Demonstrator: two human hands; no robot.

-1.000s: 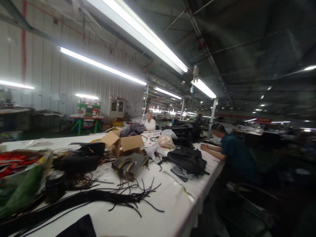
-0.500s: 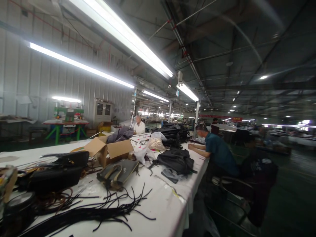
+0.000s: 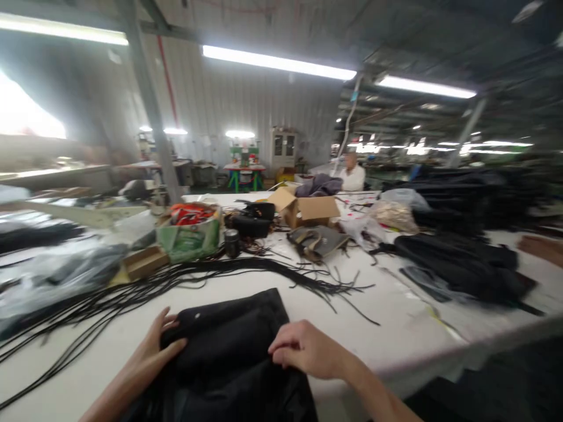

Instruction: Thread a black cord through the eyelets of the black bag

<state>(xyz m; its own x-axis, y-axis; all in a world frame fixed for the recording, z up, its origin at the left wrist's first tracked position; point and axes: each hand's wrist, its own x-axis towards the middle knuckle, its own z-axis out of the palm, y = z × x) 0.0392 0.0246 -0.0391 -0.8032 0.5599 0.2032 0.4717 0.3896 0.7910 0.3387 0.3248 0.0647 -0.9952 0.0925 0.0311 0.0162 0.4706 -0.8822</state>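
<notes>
The black cords (image 3: 132,290) lie just beyond the black cloth (image 3: 229,334). They could be caught and dragged along if the cloth is pulled, because they are so near it. The cloth lies at the near edge of the bench (image 3: 387,346), so it could also slide off. The left hand (image 3: 152,351) is laid on the cloth's left side, its grip spread apart. The right hand (image 3: 308,351) is set on the cloth's right side with bent fingers. Whether its grip is clamped on the cloth cannot be told.
</notes>
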